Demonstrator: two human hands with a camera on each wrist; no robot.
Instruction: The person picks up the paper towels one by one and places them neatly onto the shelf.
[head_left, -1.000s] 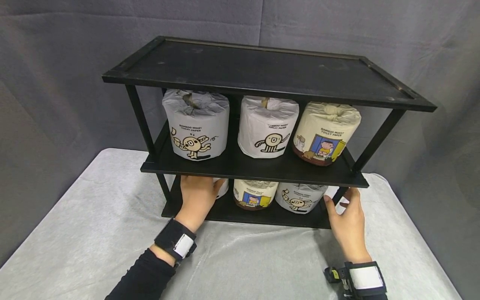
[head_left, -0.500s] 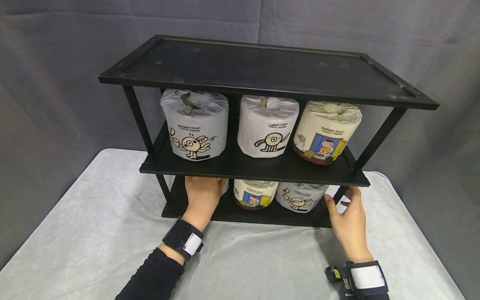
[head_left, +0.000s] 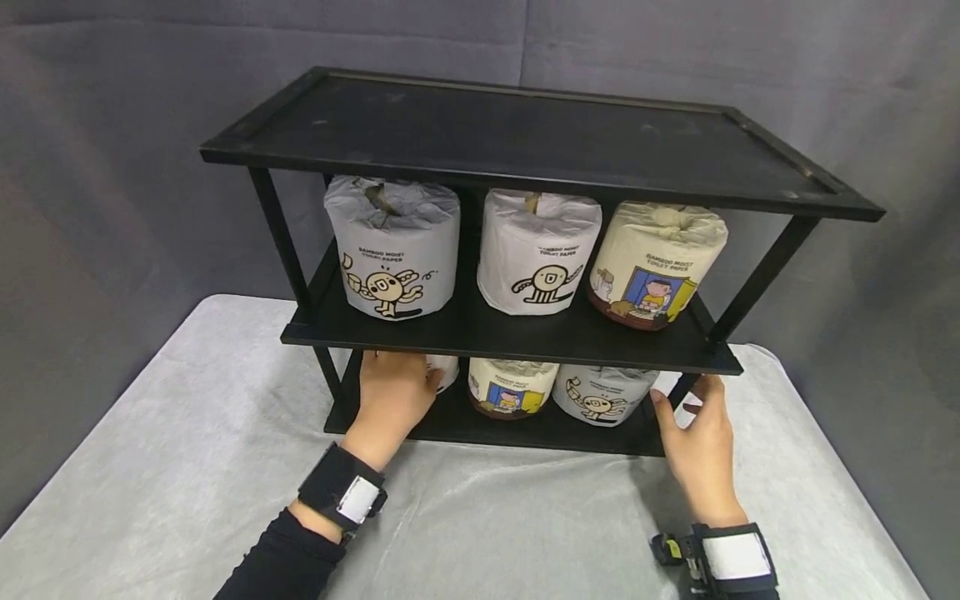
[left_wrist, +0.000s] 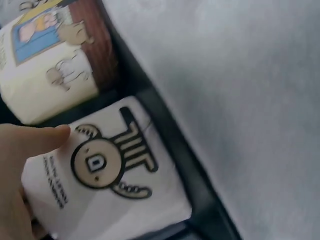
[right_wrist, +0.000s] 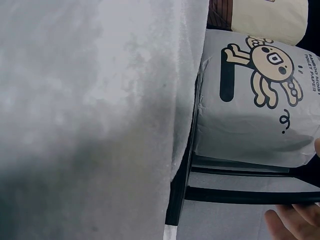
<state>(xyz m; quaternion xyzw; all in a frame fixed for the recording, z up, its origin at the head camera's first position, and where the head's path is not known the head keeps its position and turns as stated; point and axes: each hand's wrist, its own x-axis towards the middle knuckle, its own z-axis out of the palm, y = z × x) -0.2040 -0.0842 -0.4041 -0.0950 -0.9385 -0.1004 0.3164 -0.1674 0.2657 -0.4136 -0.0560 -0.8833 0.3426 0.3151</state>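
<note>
A black rack holds paper-wrapped toilet rolls. On its lower shelf, my left hand grips the leftmost white toilet roll. The left wrist view shows the thumb across this roll's printed wrapper, the other fingers mostly hidden at its side. My right hand is around the rack's right front post, thumb on the inner side and fingers outside. Beside that post stands a white toilet roll; a cream toilet roll sits in the middle.
Two white toilet rolls and a cream one stand on the middle shelf, right above my hands. A pale cloth covers the table beneath the rack. Grey curtains hang behind and at the sides.
My left hand shifts slightly right by half a second ago, then back left, with the wrist lower; more of the gripped roll shows now. The right hand keeps its place on the post.
</note>
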